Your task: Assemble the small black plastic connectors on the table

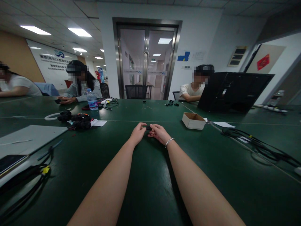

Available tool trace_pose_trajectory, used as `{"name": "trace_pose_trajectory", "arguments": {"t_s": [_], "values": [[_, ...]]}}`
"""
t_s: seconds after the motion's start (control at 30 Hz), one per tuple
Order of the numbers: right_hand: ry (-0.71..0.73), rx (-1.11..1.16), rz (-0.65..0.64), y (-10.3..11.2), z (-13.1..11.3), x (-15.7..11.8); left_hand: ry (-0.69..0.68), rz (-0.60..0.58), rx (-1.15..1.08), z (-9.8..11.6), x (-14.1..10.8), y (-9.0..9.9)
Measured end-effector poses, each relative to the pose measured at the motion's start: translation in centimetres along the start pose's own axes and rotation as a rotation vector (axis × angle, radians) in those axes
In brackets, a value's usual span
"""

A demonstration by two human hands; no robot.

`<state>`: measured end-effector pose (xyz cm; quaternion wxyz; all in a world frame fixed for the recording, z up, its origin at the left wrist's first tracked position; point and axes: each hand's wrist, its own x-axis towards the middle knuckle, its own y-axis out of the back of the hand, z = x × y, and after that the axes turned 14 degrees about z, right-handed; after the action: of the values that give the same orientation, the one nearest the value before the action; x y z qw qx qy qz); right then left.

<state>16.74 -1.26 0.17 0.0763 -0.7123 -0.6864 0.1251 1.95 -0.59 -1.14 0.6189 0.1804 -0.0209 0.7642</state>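
A small black object (pixel 148 128) sits between my two hands, above the green table (pixel 150 163). My left hand (pixel 138 133) grips its left end with thumb and fingers. On its right end, my right hand (pixel 160 133) holds it in a pinch, the other fingers curled below. A silver bracelet (pixel 169 142) circles my right wrist. The object's details are too small and dark to tell.
An open cardboard box (pixel 193 121) stands to the right, before a large black monitor (pixel 232 92). Black cables (pixel 263 149) lie far right. Black gear (pixel 80 121), a bottle (pixel 92 99) and a laptop (pixel 30 138) are leftward. Several people sit across the table.
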Motion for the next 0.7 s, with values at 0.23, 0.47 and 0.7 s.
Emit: {"name": "trace_pose_trajectory", "arguments": {"t_s": [0.23,0.47,0.7], "values": [[-0.002,0.005,0.006,0.01,0.05,0.00,-0.006,0.003,0.020,-0.22,0.10,-0.11],[0.013,-0.007,0.007,-0.11,0.14,0.09,0.016,-0.015,-0.012,0.10,-0.23,-0.08],[0.007,0.000,0.002,0.00,0.15,0.17,0.011,0.043,-0.028,0.08,-0.12,0.10]]}}
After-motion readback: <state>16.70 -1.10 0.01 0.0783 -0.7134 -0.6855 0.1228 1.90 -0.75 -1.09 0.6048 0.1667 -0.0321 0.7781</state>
